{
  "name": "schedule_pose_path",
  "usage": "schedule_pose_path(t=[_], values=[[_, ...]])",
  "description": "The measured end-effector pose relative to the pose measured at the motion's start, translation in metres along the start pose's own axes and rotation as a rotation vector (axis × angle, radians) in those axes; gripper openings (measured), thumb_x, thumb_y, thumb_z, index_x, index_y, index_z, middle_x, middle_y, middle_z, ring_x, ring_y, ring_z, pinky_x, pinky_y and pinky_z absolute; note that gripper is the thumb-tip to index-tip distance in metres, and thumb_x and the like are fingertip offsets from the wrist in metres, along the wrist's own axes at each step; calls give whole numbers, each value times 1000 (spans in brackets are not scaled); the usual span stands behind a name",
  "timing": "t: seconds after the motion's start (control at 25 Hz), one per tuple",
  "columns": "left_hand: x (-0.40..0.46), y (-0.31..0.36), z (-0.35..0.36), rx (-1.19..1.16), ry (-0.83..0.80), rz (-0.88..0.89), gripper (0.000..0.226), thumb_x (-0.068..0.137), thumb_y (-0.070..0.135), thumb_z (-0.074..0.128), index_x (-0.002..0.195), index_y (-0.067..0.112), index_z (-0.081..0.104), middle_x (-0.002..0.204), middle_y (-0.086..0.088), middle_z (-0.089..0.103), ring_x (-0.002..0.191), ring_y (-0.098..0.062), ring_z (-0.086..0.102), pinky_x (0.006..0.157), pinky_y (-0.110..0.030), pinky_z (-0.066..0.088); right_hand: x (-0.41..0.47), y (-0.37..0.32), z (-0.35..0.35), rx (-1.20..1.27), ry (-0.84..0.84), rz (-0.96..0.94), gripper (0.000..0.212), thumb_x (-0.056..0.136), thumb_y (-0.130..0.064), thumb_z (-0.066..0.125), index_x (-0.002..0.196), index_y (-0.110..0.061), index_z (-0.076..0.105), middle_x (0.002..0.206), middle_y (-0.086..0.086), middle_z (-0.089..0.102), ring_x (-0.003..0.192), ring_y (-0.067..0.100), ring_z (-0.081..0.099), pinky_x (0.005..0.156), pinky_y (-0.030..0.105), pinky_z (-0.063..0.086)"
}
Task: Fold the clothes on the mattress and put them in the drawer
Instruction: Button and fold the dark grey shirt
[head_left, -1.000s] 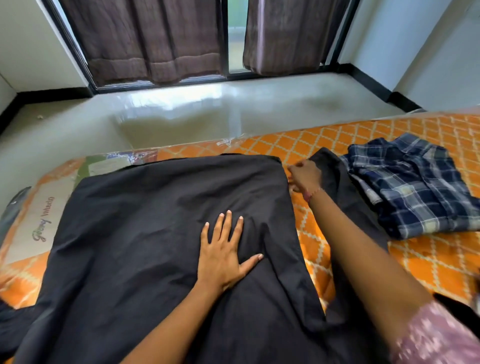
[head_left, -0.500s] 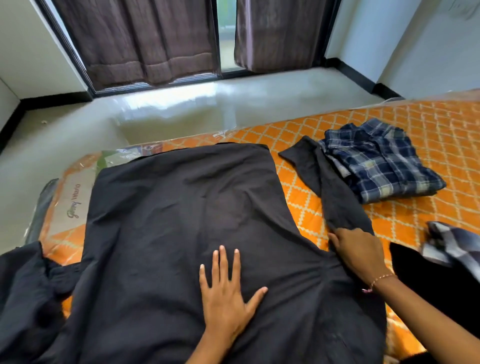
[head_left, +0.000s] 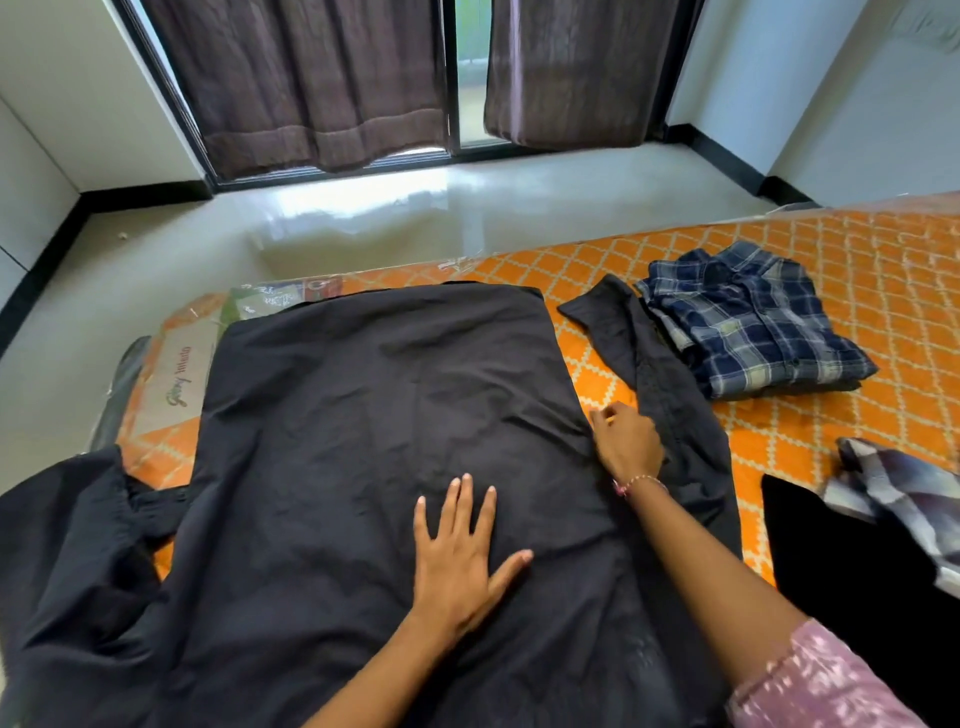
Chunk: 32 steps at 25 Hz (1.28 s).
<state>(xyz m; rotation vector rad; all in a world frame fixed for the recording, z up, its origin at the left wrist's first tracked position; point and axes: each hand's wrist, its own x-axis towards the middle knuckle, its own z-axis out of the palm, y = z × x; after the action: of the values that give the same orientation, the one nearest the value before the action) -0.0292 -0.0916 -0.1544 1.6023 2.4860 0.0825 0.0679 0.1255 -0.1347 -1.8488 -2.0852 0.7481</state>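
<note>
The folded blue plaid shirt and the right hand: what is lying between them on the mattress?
In the head view, the black shirt's sleeve lies between the right hand and the folded blue plaid shirt, stretched over the orange mattress.

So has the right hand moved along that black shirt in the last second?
Yes. The right hand slid back from the black shirt's far corner to midway along its right edge.

shirt (head_left: 363, 441) on mattress (head_left: 857, 270) — folded shirt (head_left: 753, 332) to its right
</note>
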Motion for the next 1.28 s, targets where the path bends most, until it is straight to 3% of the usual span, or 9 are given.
schedule_pose_path(t=[0.12,0.28,0.44,0.52,0.64,0.76,0.92,1.08,1.28], values=[[33,20,-5,13,-15,-32,87,81,74,12,151,23,21,159,-12,13,147,-26,11,115,-53,-5,13,-27,13,-90,-135,-69,26,88,-29,52,100,-8,64,110,18,65,102,37,60,78,37,46],[37,25,14,6,-15,-4,89,75,79,30,138,19,50,146,-14,43,134,-28,42,107,-51,19,45,-7,1,-3,136,176,31,93,-13,39,114,-2,58,123,23,57,110,41,54,85,42,44],[50,8,17,38,160,77,84,78,76,32,136,20,53,143,-14,46,131,-27,47,106,-50,20,16,-36,45,-219,11,-592,44,97,-31,48,136,-11,48,144,23,40,135,36,36,105,44,33],[63,-32,5,48,247,-75,79,82,71,33,142,21,44,148,-15,38,137,-28,38,112,-51,16,16,-40,62,-444,-203,-677,62,96,-55,35,151,-29,21,160,7,11,148,23,9,116,46,13],[74,-129,-19,99,164,-494,80,90,69,26,152,21,9,159,-16,6,148,-26,2,114,-53,3,36,-40,63,-414,-148,-286,70,94,-63,24,153,-28,9,161,4,-1,148,20,-2,116,55,6],[84,-204,-50,-91,332,-825,74,95,55,36,150,8,20,155,-24,15,144,-34,13,111,-54,14,25,-102,91,-494,1,-422,66,98,-53,28,153,-20,14,161,9,3,148,22,2,114,59,4],[135,-298,-96,-1006,400,-1093,67,93,44,53,144,4,36,143,-21,42,129,-37,41,108,-43,34,-9,-227,147,-400,-189,-801,65,98,-54,28,153,-25,7,161,5,-3,148,19,-4,115,54,0],[170,-328,-114,-1552,52,-907,44,90,21,63,128,-1,56,117,-21,63,99,-31,61,93,-43,49,-35,-287,194,-382,-375,-970,74,92,-65,29,152,-33,-2,161,1,-9,147,17,-11,114,56,-7],[155,-357,-101,-1089,609,-821,38,89,14,63,124,2,55,119,-19,61,110,-33,58,96,-40,46,-37,-279,225,-541,-333,-864,75,90,-70,20,151,-35,-6,159,6,-14,147,22,-15,110,61,-11]])
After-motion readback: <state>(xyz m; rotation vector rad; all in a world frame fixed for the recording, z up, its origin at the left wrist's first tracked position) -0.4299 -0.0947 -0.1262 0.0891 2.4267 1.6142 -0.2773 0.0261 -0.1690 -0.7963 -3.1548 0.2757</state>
